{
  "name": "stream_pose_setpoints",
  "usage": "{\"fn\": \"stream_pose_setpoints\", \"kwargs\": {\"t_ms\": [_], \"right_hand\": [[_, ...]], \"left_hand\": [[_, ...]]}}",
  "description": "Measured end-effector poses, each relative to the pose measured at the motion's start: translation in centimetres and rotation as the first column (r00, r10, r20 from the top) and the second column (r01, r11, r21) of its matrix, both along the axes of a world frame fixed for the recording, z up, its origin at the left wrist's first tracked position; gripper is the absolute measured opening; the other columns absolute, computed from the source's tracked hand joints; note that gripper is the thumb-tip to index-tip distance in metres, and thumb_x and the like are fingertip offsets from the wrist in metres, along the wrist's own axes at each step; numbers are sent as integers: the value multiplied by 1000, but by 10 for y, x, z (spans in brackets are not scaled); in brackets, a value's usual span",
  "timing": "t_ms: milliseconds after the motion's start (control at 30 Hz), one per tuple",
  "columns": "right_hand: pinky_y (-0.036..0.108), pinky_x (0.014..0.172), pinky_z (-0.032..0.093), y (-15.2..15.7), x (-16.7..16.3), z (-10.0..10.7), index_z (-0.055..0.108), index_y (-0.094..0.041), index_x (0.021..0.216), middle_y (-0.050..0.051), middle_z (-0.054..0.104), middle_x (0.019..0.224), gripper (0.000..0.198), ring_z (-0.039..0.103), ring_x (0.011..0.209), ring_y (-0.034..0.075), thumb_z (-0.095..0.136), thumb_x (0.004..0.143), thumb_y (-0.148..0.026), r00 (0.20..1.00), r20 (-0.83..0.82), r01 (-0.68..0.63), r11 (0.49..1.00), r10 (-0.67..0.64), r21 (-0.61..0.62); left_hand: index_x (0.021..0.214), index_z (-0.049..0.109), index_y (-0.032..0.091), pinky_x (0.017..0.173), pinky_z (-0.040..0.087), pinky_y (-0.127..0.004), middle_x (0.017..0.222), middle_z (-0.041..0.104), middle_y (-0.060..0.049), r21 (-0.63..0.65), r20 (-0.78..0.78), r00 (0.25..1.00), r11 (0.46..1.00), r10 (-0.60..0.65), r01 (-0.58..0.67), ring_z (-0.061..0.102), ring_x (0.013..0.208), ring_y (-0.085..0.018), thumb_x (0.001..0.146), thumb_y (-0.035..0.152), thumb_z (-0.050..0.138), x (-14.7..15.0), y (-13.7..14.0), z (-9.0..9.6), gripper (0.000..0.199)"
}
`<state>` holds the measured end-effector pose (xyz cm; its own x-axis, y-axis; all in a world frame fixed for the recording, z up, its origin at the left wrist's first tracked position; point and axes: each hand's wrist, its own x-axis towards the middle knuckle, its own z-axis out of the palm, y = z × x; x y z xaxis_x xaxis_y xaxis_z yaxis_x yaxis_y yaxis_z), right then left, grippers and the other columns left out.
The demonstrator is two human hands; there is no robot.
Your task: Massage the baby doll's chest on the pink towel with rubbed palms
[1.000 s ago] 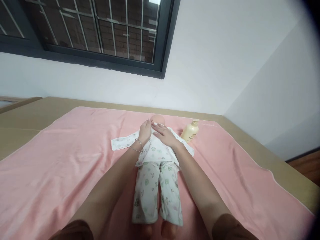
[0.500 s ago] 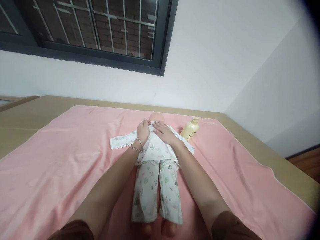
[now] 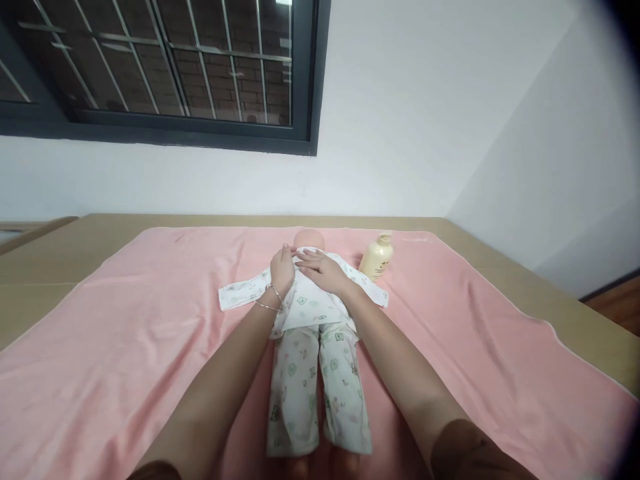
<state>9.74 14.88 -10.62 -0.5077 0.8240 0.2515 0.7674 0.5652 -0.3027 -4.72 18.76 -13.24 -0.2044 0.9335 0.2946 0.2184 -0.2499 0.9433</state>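
Note:
A doll lies on its back, its bare head [image 3: 309,239] toward the wall and its feet toward me. It wears a white long-sleeved shirt [image 3: 320,305] and matching trousers [image 3: 295,393], both with small green prints. My left hand [image 3: 283,268], a thin bracelet at its wrist, is bent in at the shirt's collar with its fingers closed on the fabric; the fingertips are partly hidden. Across the upper chest rests my right hand [image 3: 323,272], fingers stretched out flat and pointing to my left hand. Both sleeves of the shirt spread out sideways.
A pale yellow bottle [image 3: 377,256] leans beside the doll's sleeve on the right. Under everything lies a wrinkled pink cloth [image 3: 150,320] on a wooden surface [image 3: 505,280]. Behind are a white wall [image 3: 390,147] and a dark-framed barred window [image 3: 305,80].
The view has tilted and shifted slightly. My right hand has slid a little toward my left hand on the doll's chest. The left hand stays at the collar.

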Motion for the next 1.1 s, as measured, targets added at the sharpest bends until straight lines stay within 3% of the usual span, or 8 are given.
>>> {"fn": "stream_pose_setpoints", "kwargs": {"t_ms": [200, 267, 467, 533, 633, 800, 967, 1100], "right_hand": [[50, 111, 31, -19, -16, 7, 30, -3, 152, 26, 27, 156, 65, 32, 143, 37, 28, 103, -47, 910, 131, 408, 908, -394, -100], [53, 111, 29, -29, -29, 10, 27, 1, 152, 30, 24, 156, 67, 27, 144, 41, 32, 102, -43, 888, 203, 436, 896, -414, -83], [54, 119, 14, -5, -7, 2, 46, -32, 146, 1, 24, 162, 47, 17, 150, 29, 40, 100, -38, 997, 78, 2, 998, 3, -59], [43, 121, 16, 10, 9, -4, 48, -28, 144, 1, 30, 159, 47, 19, 150, 22, 37, 101, -42, 999, -34, 11, 999, -13, -49], [38, 117, 25, 17, 19, -9, 40, -19, 150, 8, 31, 159, 56, 28, 147, 22, 30, 102, -46, 967, -119, 211, 971, -224, -108], [44, 107, 33, -8, -1, 4, 49, -2, 137, 26, 51, 140, 59, 48, 131, 33, 25, 103, -43, 852, 93, 523, 844, -515, -119], [37, 92, 42, -31, -16, 22, 57, -11, 125, 19, 61, 127, 39, 58, 115, 28, 32, 98, -25, 921, 161, 367, 929, -354, -54], [34, 90, 42, -20, -8, 18, 61, -13, 117, 17, 62, 126, 40, 59, 112, 27, 31, 99, -33, 923, 104, 380, 919, -370, -103]], "left_hand": [[95, 69, 13, 94, 48, -40, 97, 75, -16, -24, -62, 998, 1000, -10, 8, 69, 100, -27, 95, 68, 18, 0, -3, 7, 76], [93, 70, 13, 95, 48, -40, 99, 75, -16, -39, -85, 996, 999, -28, 24, 69, 100, -27, 95, 68, 17, -1, -3, 8, 76], [93, 71, 15, 96, 48, -37, 103, 75, -13, -31, -198, 978, 998, -65, 60, 68, 103, -25, 99, 59, 15, -6, -4, 9, 71], [99, 71, 16, 97, 47, -35, 108, 74, -11, -16, -281, 957, 998, -66, 64, 66, 107, -23, 101, 50, 19, -6, -6, 9, 62], [114, 67, 18, 101, 45, -34, 123, 69, -9, -33, -470, 877, 995, -101, 97, 62, 116, -23, 100, 37, 34, -4, -8, 10, 40], [123, 61, 12, 107, 39, -38, 132, 62, -16, -54, -800, 584, 986, -137, 157, 54, 126, -27, 97, 29, 39, 2, -20, 21, 37], [115, 63, 10, 92, 48, -40, 117, 67, -19, -183, -896, 394, 979, -205, 91, 64, 110, -30, 97, 23, 37, 0, -38, 42, 34], [109, 66, 11, 89, 49, -40, 113, 70, -19, -179, -891, 403, 978, -209, 111, 67, 105, -30, 97, 29, 38, -3, -35, 41, 35]]}}
